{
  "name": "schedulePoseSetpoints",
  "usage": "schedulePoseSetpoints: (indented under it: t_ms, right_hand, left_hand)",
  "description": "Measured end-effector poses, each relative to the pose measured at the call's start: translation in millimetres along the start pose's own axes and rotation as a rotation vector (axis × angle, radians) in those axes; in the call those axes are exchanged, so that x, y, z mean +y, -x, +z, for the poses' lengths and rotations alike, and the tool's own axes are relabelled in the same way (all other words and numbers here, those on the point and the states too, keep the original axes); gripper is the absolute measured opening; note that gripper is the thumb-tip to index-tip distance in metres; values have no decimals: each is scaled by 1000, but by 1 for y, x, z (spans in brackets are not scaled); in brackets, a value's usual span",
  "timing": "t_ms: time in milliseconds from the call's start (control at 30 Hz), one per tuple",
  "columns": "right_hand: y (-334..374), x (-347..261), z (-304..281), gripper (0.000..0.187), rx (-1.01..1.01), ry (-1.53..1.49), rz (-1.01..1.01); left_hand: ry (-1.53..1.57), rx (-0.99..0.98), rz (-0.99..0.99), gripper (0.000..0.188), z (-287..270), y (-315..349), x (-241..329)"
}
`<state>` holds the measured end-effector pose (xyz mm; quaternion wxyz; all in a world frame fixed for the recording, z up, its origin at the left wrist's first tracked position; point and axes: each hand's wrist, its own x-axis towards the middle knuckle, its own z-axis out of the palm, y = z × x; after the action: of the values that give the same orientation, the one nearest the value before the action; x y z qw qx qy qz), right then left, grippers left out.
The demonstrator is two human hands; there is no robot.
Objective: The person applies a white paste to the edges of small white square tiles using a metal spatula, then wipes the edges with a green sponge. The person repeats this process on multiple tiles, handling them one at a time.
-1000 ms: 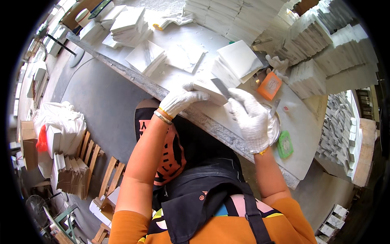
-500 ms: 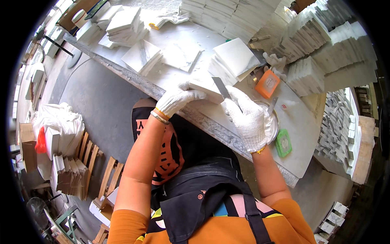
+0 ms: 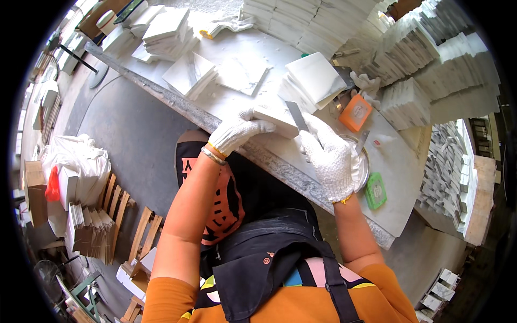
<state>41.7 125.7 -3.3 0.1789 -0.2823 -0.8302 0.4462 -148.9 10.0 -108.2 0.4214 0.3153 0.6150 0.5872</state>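
Note:
My left hand, in a white knit glove, is closed on a white marble tile that it holds tilted near the table's front edge. My gloved right hand grips a putty knife, whose flat grey blade stands up at the tile's right end; its handle is hidden in the fingers. Just behind the tile sits a stack of square white tiles. A round can with another blade across it lies partly hidden beside my right hand.
On the stone-topped table are an orange box, a green box, a loose tile and more tile stacks. Tall tile piles rise at the back right. Wooden pallets stand on the floor to the left.
The blade has shifted very slightly against the tile's end. Both hands keep nearly the same place and grip; the whole view has moved a little.

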Motion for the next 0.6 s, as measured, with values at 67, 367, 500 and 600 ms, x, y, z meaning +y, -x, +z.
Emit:
schedulePoseSetpoints:
  t_ms: [67, 367, 500, 600]
  right_hand:
    - [-4, 1, 9, 33, -13, -46, -20]
    - [4, -1, -15, 36, 14, -38, 84]
    - [-5, 7, -1, 31, 58, 18, -103]
    - [-10, 11, -3, 32, 14, 12, -130]
  left_hand:
    - [6, -7, -8, 34, 0, 2, 5]
    - [-16, 29, -24, 32, 1, 3, 1]
    - [76, 12, -4, 32, 2, -1, -4]
    - [91, 14, -9, 32, 2, 0, 0]
